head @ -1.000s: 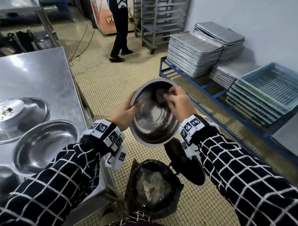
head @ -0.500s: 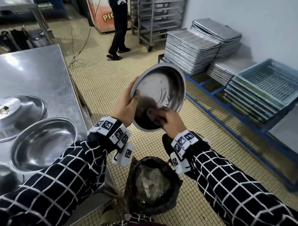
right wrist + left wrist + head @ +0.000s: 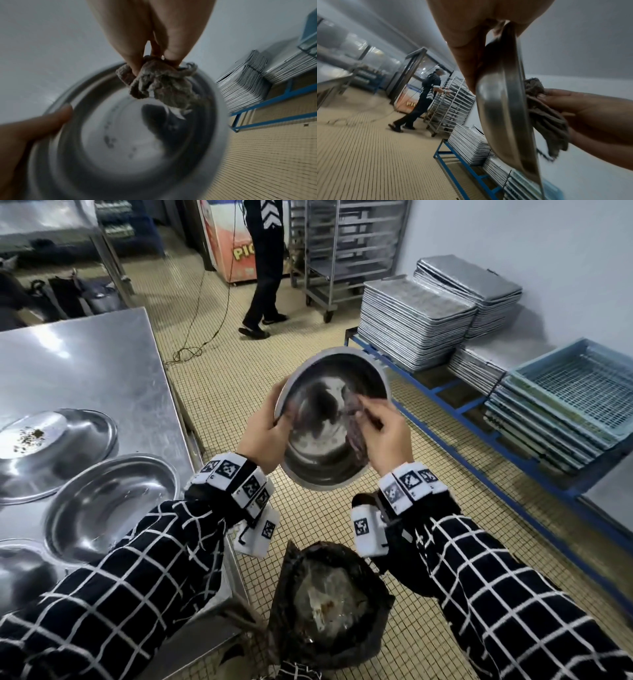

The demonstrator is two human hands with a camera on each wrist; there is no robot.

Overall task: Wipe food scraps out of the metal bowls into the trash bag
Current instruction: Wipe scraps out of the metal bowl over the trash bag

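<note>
We grip the metal bowl (image 3: pixel 330 419) by its left rim with our left hand (image 3: pixel 265 436), thumb inside, fingers behind, holding it tilted above the open black trash bag (image 3: pixel 329 604) on the tiled floor. Our right hand (image 3: pixel 385 436) pinches a bunched grey rag (image 3: pixel 159 82) against the bowl's right inner wall. Three more bowls (image 3: pixel 109 505) sit on the steel table (image 3: pixel 85 371) to the left.
</note>
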